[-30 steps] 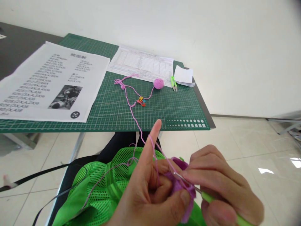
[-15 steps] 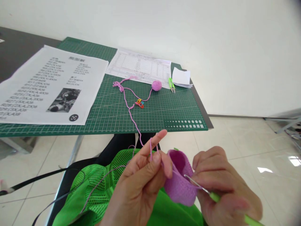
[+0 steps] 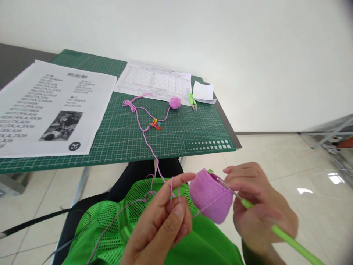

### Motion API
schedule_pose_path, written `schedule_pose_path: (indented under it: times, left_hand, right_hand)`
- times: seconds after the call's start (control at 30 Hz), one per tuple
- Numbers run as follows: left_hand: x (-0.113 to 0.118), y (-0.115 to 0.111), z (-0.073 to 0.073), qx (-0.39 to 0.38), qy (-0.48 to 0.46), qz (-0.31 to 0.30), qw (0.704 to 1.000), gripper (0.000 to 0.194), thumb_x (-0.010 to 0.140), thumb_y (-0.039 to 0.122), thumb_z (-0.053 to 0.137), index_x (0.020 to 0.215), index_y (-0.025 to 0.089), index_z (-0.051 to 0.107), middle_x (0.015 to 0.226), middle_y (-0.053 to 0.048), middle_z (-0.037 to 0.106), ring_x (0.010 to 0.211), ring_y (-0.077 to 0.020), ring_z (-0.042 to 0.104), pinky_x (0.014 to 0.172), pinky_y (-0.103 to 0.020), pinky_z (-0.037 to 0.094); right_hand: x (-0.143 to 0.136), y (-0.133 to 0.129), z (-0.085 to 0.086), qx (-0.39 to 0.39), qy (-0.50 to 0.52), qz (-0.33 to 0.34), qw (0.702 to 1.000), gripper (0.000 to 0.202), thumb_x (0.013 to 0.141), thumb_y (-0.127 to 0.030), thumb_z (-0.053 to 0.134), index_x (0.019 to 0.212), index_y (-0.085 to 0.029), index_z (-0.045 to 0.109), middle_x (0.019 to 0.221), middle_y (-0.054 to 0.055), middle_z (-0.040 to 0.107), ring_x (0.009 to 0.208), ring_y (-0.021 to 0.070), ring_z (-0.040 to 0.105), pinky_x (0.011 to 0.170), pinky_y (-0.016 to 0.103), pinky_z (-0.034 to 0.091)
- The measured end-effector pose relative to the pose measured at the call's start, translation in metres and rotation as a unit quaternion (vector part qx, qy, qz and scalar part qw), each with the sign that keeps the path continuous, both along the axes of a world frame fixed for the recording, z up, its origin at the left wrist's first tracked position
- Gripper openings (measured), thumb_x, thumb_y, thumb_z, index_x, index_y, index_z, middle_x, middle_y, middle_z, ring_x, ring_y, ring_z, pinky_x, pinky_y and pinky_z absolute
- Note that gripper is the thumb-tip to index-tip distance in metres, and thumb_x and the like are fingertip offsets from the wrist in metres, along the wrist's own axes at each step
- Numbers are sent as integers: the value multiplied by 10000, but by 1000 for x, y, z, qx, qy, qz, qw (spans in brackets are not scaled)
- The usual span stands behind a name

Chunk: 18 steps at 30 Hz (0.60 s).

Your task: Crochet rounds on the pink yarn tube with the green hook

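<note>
A crochet hook [image 3: 292, 243] with a green handle and metal tip lies in my right hand [image 3: 256, 206], whose fingers also grip the right edge of a pink crocheted cup-shaped piece [image 3: 211, 197]. The hook's tip is at the rim of this piece. To its left, my left hand [image 3: 168, 217] has the pink yarn [image 3: 172, 186] looped round its stretched index finger, while the thumb and other fingers close together. A taut strand runs from this hand across the front of the piece. A small green stitch marker [image 3: 211, 171] sits at the far rim.
On the green cutting mat [image 3: 165, 143] lie a pink yarn ball [image 3: 174, 102], colored stitch markers [image 3: 156, 124], green thread snips [image 3: 192, 102], a printed pattern sheet [image 3: 74, 125], a printed form [image 3: 154, 81] and white paper slips [image 3: 203, 91]. Loose yarn trails over the green mesh garment [image 3: 102, 213].
My left hand has come away from the crocheted piece, drawing out a strand. The piece has tilted, showing more of its outer side and less of its opening. The view has shifted slightly.
</note>
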<state>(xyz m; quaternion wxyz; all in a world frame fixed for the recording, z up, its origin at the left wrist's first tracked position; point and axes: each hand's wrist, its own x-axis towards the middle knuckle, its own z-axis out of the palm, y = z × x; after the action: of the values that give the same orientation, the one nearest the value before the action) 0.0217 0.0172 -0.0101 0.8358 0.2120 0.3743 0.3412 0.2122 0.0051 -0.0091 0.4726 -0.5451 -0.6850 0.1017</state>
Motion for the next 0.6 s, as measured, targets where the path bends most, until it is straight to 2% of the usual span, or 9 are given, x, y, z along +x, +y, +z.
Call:
schedule_pose_path:
  times: [0.07,0.17,0.3,0.4,0.5,0.6]
  left_hand:
    - [1,0,0,17,15,-5,1000,461,873,474,650,1293,288,607,648,42,478,632,-127,367,600,-254,320]
    - [4,1,1,52,44,-15,998,420,928,447,568,1315,284,573,656,40,495,641,-139,373,610,-285,300]
    - [5,6,-1,113,123,-11,986,362,996,373,445,1335,276,528,655,52,480,626,-143,360,626,-304,297]
    - [5,10,-4,178,168,-29,969,374,988,456,431,1302,293,551,678,50,448,638,-149,380,610,-299,314]
    - [5,16,-7,332,194,-87,919,322,982,491,414,1119,287,622,673,50,451,605,-150,414,558,-296,316]
    - [6,20,-9,438,212,-112,866,203,969,369,498,838,254,602,678,47,504,605,-148,459,579,-300,334]
  right_hand:
    - [-7,1,0,-37,76,-7,996,423,1019,-466,298,804,-227,573,746,29,600,801,191,626,680,359,532]
    - [-16,1,0,-97,169,-17,981,394,1037,-352,311,737,-214,527,663,-7,540,644,126,567,578,273,490]
    - [-20,-1,-2,-151,194,-10,969,390,1026,-345,356,693,-206,503,587,-32,479,520,89,468,453,214,382]
    - [-21,0,0,-172,178,14,969,388,1010,-327,408,651,-197,480,538,-51,426,468,68,406,416,198,308]
    - [-25,3,6,-172,141,40,974,383,971,-269,494,603,-182,430,525,-66,374,456,44,358,429,198,259]
    - [-29,6,12,-165,107,68,978,377,931,-195,530,592,-172,368,537,-73,332,471,32,326,455,204,232]
